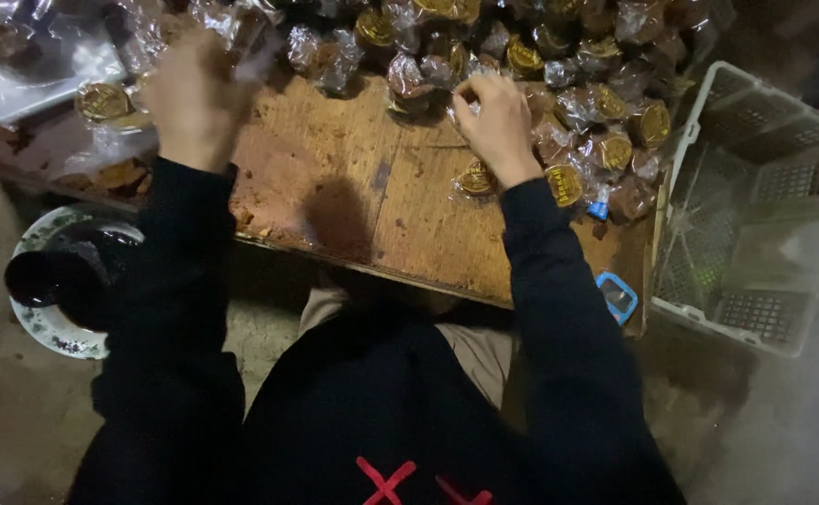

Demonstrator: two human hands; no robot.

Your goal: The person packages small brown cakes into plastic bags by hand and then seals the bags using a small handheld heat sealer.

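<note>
My left hand (194,98) is blurred at the upper left, over the worn wooden table (353,187), fingers closed around a clear-wrapped packet (250,42). My right hand (495,123) reaches into a heap of clear-wrapped brown sweets with gold round labels (568,84) along the far side, pinching the crinkled wrapper of one (461,98). Another labelled packet (477,180) lies just under that wrist. Both arms wear black sleeves.
A white plastic crate (755,206) stands at the right of the table. A small blue-framed object (617,296) lies at the table's near right corner. A patterned plate (54,327) with a dark cup sits on the floor at the left. Clear bags (26,56) pile at the upper left.
</note>
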